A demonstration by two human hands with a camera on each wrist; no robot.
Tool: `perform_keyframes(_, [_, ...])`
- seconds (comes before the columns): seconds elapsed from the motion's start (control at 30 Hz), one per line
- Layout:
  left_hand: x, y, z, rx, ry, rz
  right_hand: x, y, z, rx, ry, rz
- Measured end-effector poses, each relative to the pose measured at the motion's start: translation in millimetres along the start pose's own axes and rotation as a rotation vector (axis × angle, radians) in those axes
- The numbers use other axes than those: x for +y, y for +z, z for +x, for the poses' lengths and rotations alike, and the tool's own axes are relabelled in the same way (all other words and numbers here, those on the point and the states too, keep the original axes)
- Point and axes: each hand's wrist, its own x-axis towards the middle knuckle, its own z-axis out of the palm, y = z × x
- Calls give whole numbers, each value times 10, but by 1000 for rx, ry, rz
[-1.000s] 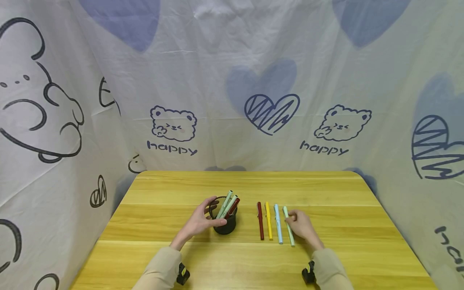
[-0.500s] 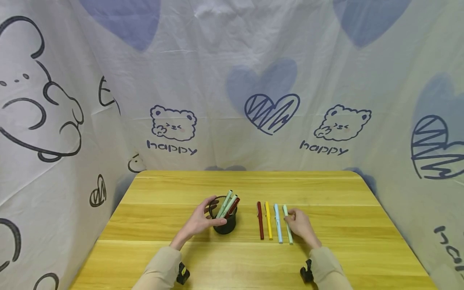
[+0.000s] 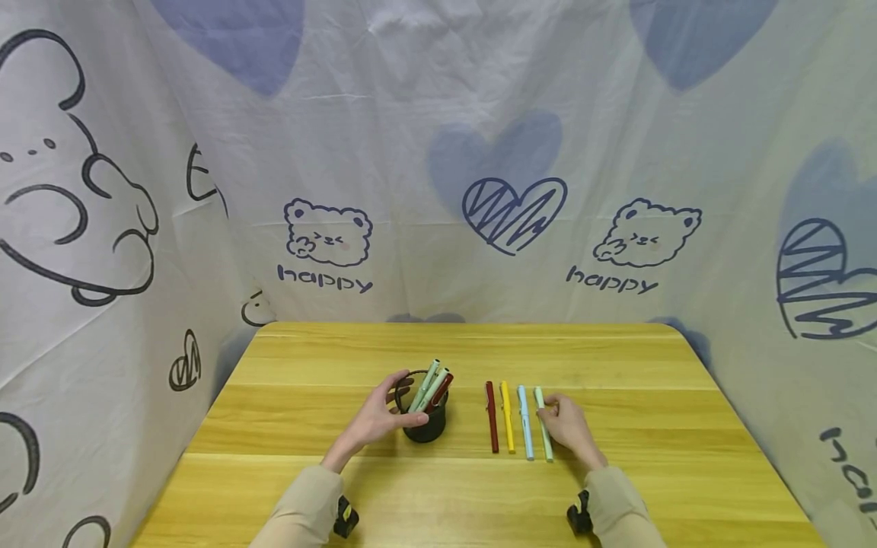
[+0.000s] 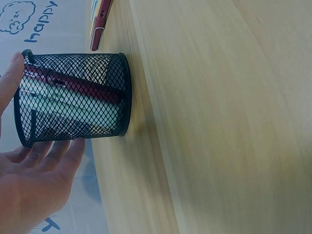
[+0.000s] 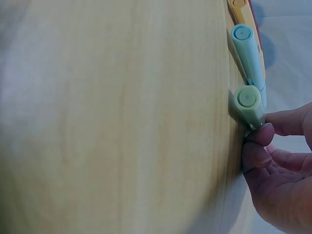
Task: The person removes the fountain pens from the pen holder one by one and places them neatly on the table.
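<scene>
A black mesh pen holder [image 3: 426, 428] stands on the table with two light green pens and a dark red pen [image 3: 441, 391] leaning in it. My left hand [image 3: 375, 415] is curled round its left side, thumb across the front; the left wrist view shows the mesh cup [image 4: 73, 97] with fingers behind. To the right four pens lie side by side: dark red [image 3: 492, 418], yellow [image 3: 508, 418], light blue [image 3: 525, 423] and light green [image 3: 546, 438]. With thumb and fingertips my right hand [image 3: 570, 428] holds the light green pen, which lies on the table; in the right wrist view its end [image 5: 247, 98] faces the camera.
The wooden table [image 3: 438, 495] reaches back to a white cloth [image 3: 411, 152] with blue hearts and bears, which also hangs at both sides. Black devices are strapped at both wrists.
The light green pen's near end has shifted left and slightly back, closer to the light blue pen, with my right hand moving along. My left hand and the holder have stayed put.
</scene>
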Motion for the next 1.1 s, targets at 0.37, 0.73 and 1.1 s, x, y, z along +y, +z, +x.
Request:
perform_keyframes(0.37, [6, 4, 3, -2, -6, -10, 36, -1, -10, 3, -16, 29])
perform_keyframes(0.73, [-12, 7, 1, 1, -9, -12, -183, 78, -114, 109, -136, 167])
perform_keyframes(1.1, [-22, 1, 7, -3, -6, -14, -846, 258, -270, -57, -353, 359])
